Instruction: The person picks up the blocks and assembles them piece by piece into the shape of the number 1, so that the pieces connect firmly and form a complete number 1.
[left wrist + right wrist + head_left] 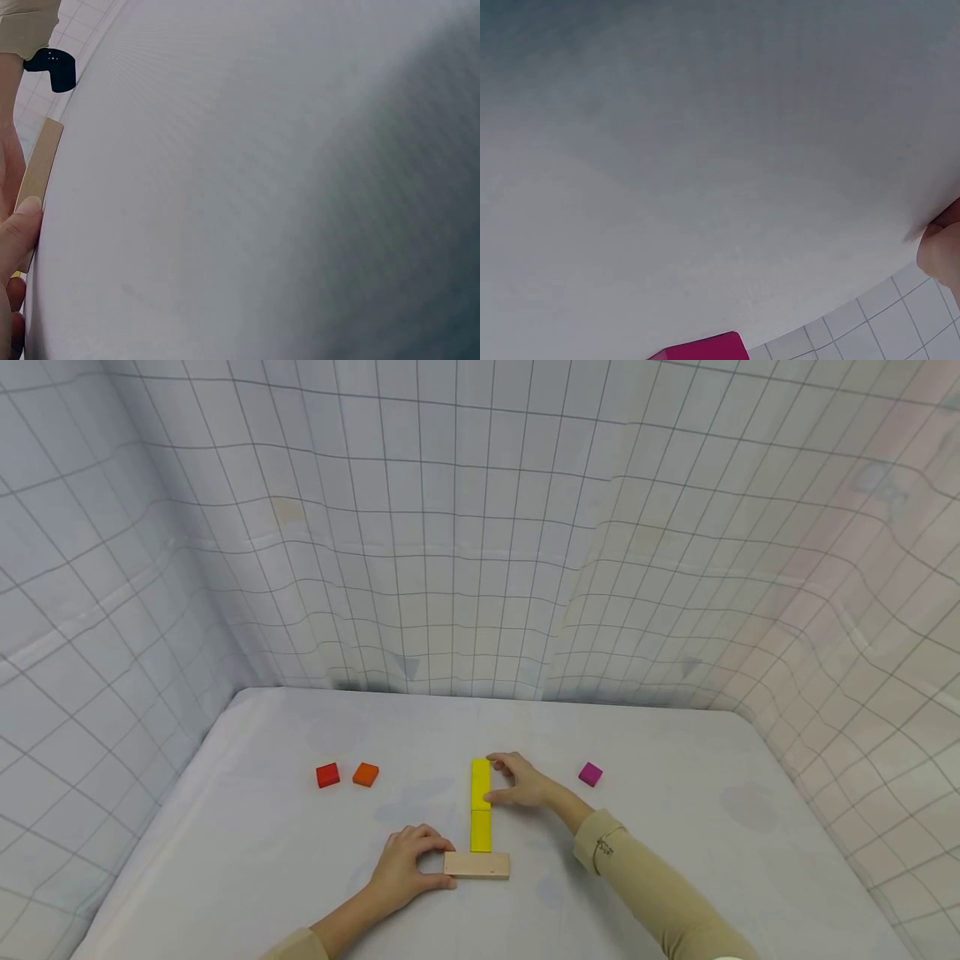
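Note:
In the head view my left hand (405,868) pinches the left end of a plain wooden block (477,865), thumb on its near side and fingers at its far side. The left wrist view shows that thumb (22,225) against the wood. Two yellow blocks lie end to end in a line running away from the wooden one: a near yellow block (481,832) and a far yellow block (480,783). My right hand (522,783) holds the far yellow block from the right, index finger at its far end and thumb on its near part.
A red block (327,775) and an orange block (366,775) lie to the left on the white-covered table (300,727). To the right, beyond the right forearm, is a magenta block (590,774). Grid-patterned curtains (480,527) surround the back and sides.

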The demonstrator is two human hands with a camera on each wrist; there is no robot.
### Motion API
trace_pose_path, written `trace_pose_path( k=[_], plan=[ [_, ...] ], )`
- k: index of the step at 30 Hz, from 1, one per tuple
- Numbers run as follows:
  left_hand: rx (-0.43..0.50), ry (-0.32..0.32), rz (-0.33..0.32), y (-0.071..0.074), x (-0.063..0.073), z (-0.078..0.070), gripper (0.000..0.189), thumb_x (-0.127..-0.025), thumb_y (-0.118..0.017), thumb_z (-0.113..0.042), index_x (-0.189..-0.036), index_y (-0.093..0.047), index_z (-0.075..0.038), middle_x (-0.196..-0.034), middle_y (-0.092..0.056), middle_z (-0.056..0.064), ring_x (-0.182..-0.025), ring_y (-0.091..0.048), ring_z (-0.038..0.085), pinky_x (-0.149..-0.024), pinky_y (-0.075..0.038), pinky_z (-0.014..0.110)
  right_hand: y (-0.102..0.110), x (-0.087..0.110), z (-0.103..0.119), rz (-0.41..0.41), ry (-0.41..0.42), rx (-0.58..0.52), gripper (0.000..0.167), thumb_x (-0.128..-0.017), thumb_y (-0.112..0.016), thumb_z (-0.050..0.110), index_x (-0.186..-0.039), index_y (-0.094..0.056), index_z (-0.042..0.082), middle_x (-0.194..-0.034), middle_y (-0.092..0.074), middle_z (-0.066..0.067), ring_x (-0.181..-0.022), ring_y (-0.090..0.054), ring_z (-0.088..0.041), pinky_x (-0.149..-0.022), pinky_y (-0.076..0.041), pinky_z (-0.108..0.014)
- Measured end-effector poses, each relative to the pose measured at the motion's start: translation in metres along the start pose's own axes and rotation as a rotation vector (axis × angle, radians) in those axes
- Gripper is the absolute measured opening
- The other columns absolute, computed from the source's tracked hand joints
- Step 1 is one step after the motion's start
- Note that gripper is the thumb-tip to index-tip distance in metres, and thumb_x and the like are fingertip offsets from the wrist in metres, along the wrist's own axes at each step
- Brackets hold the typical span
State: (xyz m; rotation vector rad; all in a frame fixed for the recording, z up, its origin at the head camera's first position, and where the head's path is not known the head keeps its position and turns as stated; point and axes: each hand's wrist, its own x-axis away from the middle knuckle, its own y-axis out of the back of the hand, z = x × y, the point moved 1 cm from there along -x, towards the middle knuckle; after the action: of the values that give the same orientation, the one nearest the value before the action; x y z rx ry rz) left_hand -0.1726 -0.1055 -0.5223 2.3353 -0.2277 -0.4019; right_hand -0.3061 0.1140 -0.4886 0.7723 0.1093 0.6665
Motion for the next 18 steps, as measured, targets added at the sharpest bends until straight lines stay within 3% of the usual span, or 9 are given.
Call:
trace_pose_path(
  k=[6,18],
  plan=[
    [0.009,-0.001,-0.001,0.001,0.0,0.0,0.035,-0.06,-0.08,-0.043,-0.089,-0.067,-0.027,-0.085,-0.051,-0.019,-0.082,-0.043,0.005,-0.074,-0.031,0.032,0.004,0.001,0.002,-0.024,-0.023,-0.026,0.069,-0.081,-0.069,0.026,-0.138,-0.033,0.009,-0.121,-0.043,-0.011,-0.11,-0.041,-0.024,-0.098,-0.033,-0.041],
    [0.018,-0.018,-0.017,0.0,0.0,0.001,0.035,-0.058,-0.081,-0.04,-0.088,-0.067,-0.027,-0.085,-0.052,-0.02,-0.081,-0.043,0.004,-0.075,-0.032,0.032,0.033,0.016,-0.005,-0.282,0.044,-0.169,0.061,-0.083,-0.068,0.014,-0.134,-0.037,0.002,-0.118,-0.048,-0.02,-0.104,-0.047,-0.032,-0.087,-0.039,-0.042]
  ],
)
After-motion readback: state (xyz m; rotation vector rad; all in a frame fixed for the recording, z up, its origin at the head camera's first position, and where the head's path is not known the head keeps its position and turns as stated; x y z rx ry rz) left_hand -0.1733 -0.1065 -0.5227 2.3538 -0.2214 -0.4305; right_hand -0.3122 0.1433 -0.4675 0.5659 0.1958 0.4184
